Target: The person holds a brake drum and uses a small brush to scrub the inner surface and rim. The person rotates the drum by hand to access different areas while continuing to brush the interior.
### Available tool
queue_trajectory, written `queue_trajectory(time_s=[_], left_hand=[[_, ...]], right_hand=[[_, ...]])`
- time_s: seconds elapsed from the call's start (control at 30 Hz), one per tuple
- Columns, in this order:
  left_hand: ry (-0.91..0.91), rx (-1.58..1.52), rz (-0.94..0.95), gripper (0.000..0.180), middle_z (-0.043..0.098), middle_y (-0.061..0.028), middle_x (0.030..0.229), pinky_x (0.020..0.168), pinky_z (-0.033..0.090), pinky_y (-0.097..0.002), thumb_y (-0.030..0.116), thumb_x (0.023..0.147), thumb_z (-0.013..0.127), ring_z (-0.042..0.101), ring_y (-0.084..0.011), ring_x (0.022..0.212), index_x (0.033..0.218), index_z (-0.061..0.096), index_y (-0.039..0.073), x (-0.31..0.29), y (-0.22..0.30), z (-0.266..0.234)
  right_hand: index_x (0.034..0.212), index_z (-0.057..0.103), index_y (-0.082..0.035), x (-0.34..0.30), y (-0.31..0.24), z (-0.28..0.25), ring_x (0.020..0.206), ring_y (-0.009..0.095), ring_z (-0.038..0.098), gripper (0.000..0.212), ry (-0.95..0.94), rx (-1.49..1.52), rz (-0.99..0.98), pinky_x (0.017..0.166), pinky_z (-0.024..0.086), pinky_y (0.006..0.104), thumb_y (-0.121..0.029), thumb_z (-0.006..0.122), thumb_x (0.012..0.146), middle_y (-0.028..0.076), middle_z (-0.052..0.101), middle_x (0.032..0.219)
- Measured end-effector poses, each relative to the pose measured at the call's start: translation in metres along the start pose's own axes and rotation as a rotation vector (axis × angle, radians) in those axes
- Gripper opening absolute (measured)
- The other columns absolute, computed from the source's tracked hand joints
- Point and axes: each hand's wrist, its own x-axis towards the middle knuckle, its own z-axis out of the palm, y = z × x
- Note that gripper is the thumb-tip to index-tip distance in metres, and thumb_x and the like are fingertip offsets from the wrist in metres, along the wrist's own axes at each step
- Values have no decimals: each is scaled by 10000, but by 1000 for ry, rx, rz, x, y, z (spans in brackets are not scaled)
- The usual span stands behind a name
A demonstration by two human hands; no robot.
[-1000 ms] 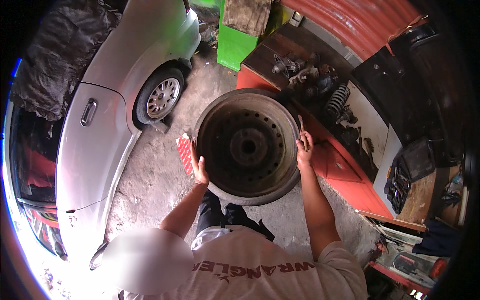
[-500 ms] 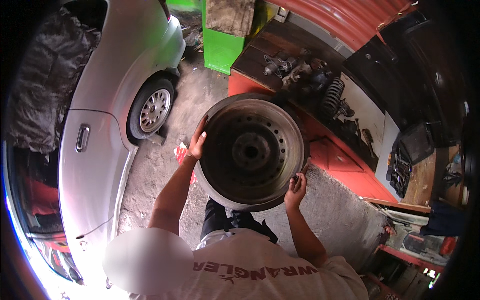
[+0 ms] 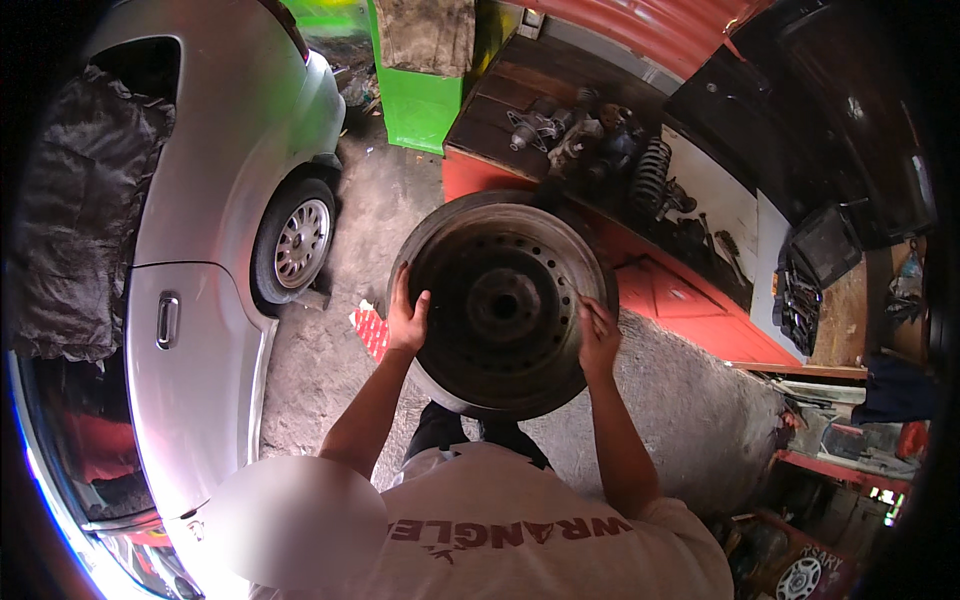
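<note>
A dark, worn car wheel [image 3: 490,350] fills the middle of the view, its hollow steel side facing up, with a ring of round holes around the hub. A tyre seems to wrap its edge. My left hand [image 3: 406,322] grips the left side of the wheel, fingers pointing forward and thumb apart over the rim. On the right side, my right hand [image 3: 599,340] has its fingers bent over the rim edge. What lies beneath the wheel is hidden, as are parts of both palms.
A silver car [image 3: 200,230] stands close on the left. An orange-red workbench [image 3: 690,310] runs along the right, bearing greasy parts, a coil spring [image 3: 652,175] and an opened tool case [image 3: 800,300]. Ahead is a green block [image 3: 420,105]. A red patterned piece [image 3: 371,330] lies on the floor.
Both hands have shifted inward over the rim, the right one also moving farther forward. The wheel stays in nearly the same place, while the surroundings have shifted slightly left in view.
</note>
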Motion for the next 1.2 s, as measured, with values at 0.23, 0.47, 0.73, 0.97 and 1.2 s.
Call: queue_trajectory(time_s=[0.23, 0.47, 0.73, 0.97, 1.2], left_hand=[[-50, 207, 53, 669, 312, -181, 1550, 1140, 286, -471, 428, 936, 547, 319, -386, 1410, 1464, 362, 63, 1, 7, -3], [-94, 232, -21, 686, 270, -156, 1575, 1149, 247, -513, 464, 934, 540, 285, -372, 1432, 1480, 344, 98, -2, 5, -3], [-95, 179, -5, 670, 275, -155, 1571, 1155, 246, -498, 419, 926, 564, 276, -370, 1434, 1478, 346, 108, 0, 6, -5], [-108, 176, 1, 654, 278, -164, 1567, 1152, 261, -477, 396, 928, 560, 280, -376, 1430, 1471, 350, 99, 1, 11, -3], [-108, 178, -10, 640, 291, -167, 1557, 1144, 281, -476, 378, 928, 568, 295, -378, 1421, 1463, 361, 95, 0, 11, -6]], right_hand=[[1158, 697, -65, 52, 56, 74, 1031, 254, 683, 254, -164, -248, 116, 861, 530, 344, -181, 654, 937, 123, 712, 1107], [1135, 714, -121, 62, 53, 71, 978, 255, 694, 258, -384, -495, -49, 812, 532, 349, -164, 668, 885, 129, 715, 1058], [1120, 709, -55, 68, 36, 71, 1007, 225, 687, 239, -356, -330, 23, 853, 523, 306, -116, 667, 893, 120, 710, 1095], [1128, 715, -89, 67, 72, 75, 1003, 245, 692, 244, -387, -404, 113, 849, 529, 330, -199, 667, 916, 128, 703, 1123], [1134, 714, -89, 60, 37, 66, 1012, 218, 680, 226, -375, -201, 114, 859, 512, 305, -121, 657, 918, 126, 701, 1113]])
